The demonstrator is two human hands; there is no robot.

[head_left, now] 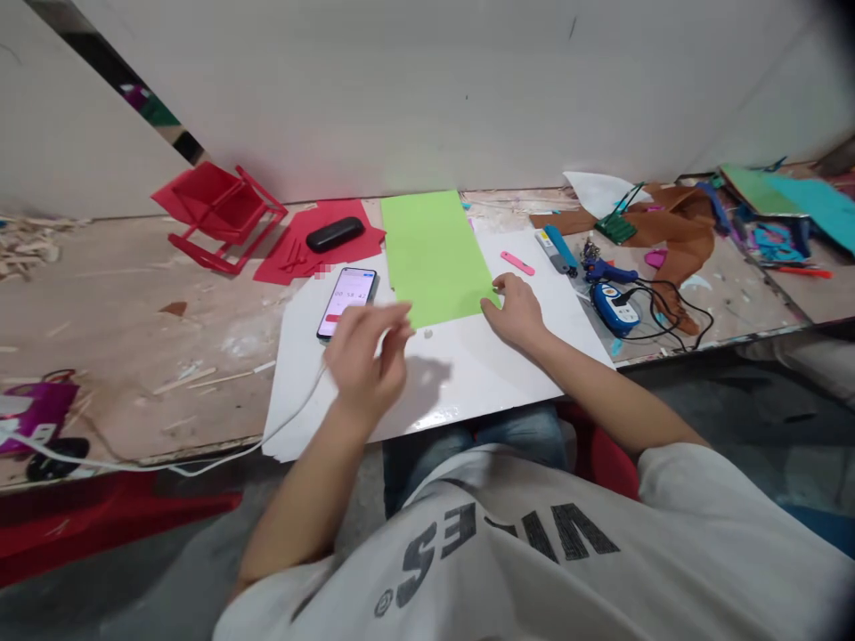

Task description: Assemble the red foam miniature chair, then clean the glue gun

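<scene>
A light green sheet of paper [437,254] lies on a white board [460,365] on the worktable. My right hand [516,307] rests at the sheet's near right corner, fingers curled and pressing on its edge. Just above the board hovers my left hand [367,356], close to the sheet's near left corner; its fingers are bent and smeared by motion, so I cannot make out whether anything is in them. A phone [347,301] with a lit screen lies just left of the green sheet, with a white cable [200,463] trailing off toward the left.
A red paper chair model [217,214], red paper [313,245] and a black case [335,233] sit at the back left. A pink strip [517,263], a blue cutter [557,247], a glue gun [605,270] and a blue device [615,307] lie right. Brown and teal scraps [674,223] clutter the far right.
</scene>
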